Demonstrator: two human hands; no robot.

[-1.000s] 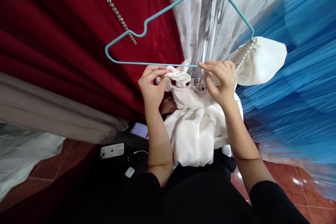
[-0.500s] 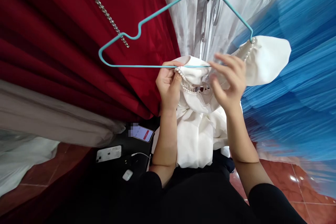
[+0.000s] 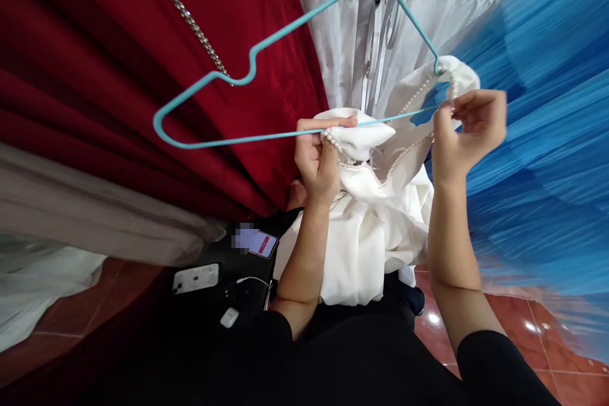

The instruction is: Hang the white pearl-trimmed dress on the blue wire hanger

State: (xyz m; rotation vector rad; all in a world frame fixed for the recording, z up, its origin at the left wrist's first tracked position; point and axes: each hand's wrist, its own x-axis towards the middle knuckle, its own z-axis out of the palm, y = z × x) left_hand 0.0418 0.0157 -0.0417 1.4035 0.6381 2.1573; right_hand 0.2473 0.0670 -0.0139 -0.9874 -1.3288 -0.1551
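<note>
A light-blue hanger [image 3: 280, 32] hangs tilted in front, its left arm bare. The white garment [image 3: 356, 235] with pearl edging drapes below it, and one shoulder part rests around the hanger's right end. My left hand [image 3: 321, 155] is closed on the garment's pearl-edged part, with the hanger's bottom bar passing by its fingers. At the right end, my right hand [image 3: 469, 130] pinches the pearl-edged shoulder part, just below the hanger's notch.
Red fabric [image 3: 228, 127] with a beaded strand [image 3: 185, 13] hangs at the left, blue tulle [image 3: 547, 139] at the right. Two phones, one a white phone [image 3: 196, 278], and an earphone case [image 3: 229, 317] lie on a black surface.
My right hand has moved right and closed on the shoulder part. That part has shifted left and opened out in shape. The hanger's left end has dropped, and my left hand has moved slightly right.
</note>
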